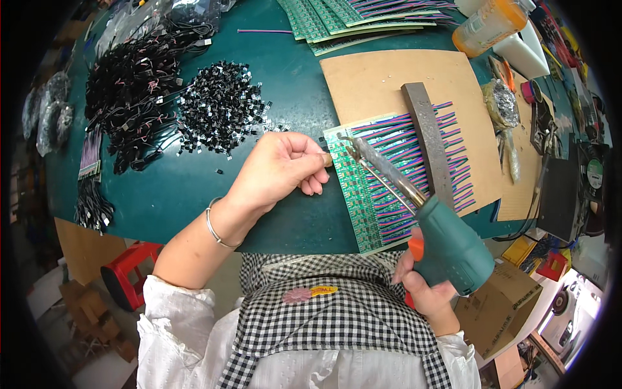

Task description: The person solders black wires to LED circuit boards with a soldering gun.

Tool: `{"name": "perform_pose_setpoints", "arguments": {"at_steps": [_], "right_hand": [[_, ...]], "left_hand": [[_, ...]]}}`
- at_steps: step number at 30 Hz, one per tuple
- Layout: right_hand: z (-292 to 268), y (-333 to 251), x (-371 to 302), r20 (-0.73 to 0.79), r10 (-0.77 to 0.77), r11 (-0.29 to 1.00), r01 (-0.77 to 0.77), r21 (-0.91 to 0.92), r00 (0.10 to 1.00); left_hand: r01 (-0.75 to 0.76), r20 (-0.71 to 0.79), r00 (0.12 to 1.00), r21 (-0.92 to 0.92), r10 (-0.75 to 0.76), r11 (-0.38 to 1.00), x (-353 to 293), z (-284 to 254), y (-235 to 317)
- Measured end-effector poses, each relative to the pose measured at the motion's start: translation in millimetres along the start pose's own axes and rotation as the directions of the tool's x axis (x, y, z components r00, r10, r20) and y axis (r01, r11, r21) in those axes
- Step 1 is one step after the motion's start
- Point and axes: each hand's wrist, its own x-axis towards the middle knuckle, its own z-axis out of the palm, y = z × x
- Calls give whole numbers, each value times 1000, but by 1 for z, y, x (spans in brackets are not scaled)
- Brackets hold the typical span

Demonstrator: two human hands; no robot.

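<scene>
My right hand (424, 292) is wrapped round the handle of a green soldering gun (453, 249) with an orange trigger. Its metal tip reaches up and left over the top end of a green circuit board panel (359, 207), which has rows of coloured wires (395, 178) attached. A dark metal bar (427, 139) lies across those wires. At the panel's left edge my left hand (285, 165) pinches thumb and forefinger together; what sits between them is too small to make out. Left of that hand lies a heap of small black connectors (220, 107).
Black cables (136, 91) are piled at the far left of the green table (291, 71). Wired board panels (343, 19) are stacked at the back. A brown board (363, 78) lies under the wires. An orange-labelled jar (489, 29) stands back right; a red stool (126, 275) is below left.
</scene>
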Motion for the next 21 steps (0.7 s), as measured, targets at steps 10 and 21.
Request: {"name": "perform_pose_setpoints", "arguments": {"at_steps": [10,21], "right_hand": [[-9,7,-7,21,36,999,-35,-40,999],[-8,6,-2,99,-42,998,38,47,994]], "left_hand": [[15,75,997,44,-18,999,5,-4,4],[22,80,996,52,-26,998,4,-5,2]]}}
